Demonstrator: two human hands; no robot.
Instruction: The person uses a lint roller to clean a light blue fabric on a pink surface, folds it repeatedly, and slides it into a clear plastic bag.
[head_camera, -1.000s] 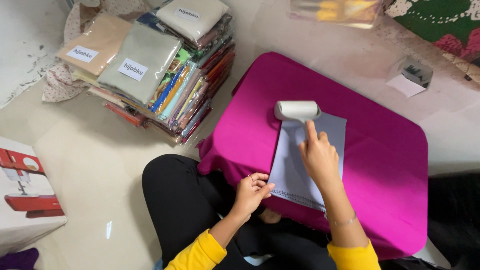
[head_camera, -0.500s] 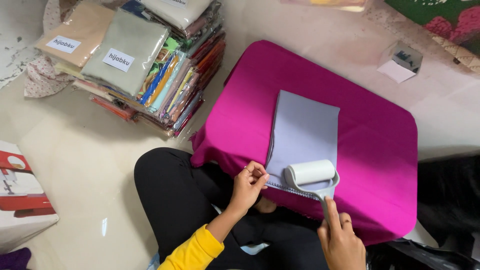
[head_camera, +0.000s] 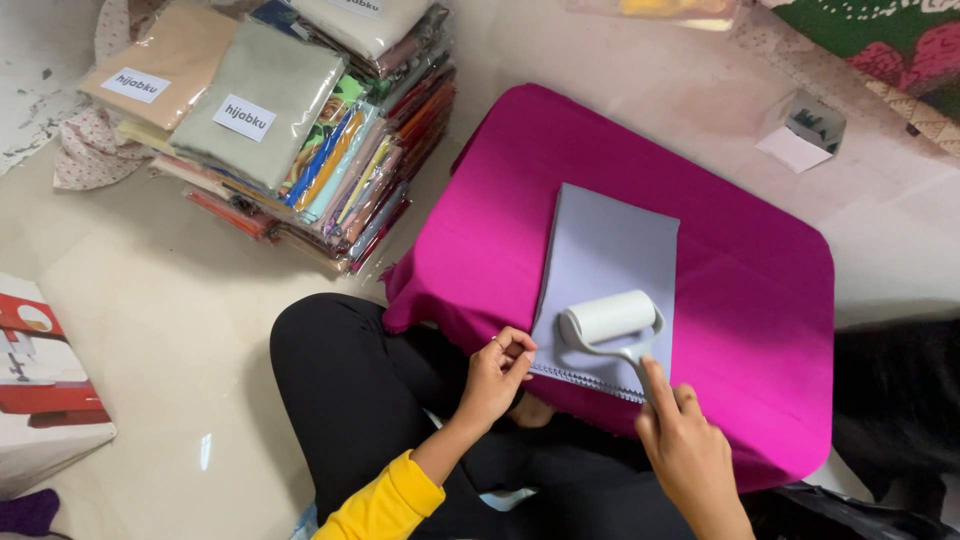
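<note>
While a tall stack of folded fabrics in clear packets (head_camera: 300, 130) sits on the floor well beyond the left hand's fingers, a small open box (head_camera: 805, 130) lies far past the right hand's, and a white and red carton (head_camera: 40, 390) stands off to the left; none of these blocks the work. The left hand (head_camera: 495, 375) has its fingers (head_camera: 515, 350) pinched closed on the near left corner of the pale lilac cloth (head_camera: 615, 250), pressing it to the magenta-covered desk (head_camera: 760, 290). The right hand (head_camera: 685, 455) is curled around the handle of the lint roller (head_camera: 608, 318), forefinger stretched along the handle towards the drum. The roller's white drum lies just ahead of those fingers, across the near end of the cloth. The cloth is flat and smooth, a long rectangle running away from the fingers, with a row of small dark marks along its near edge.
</note>
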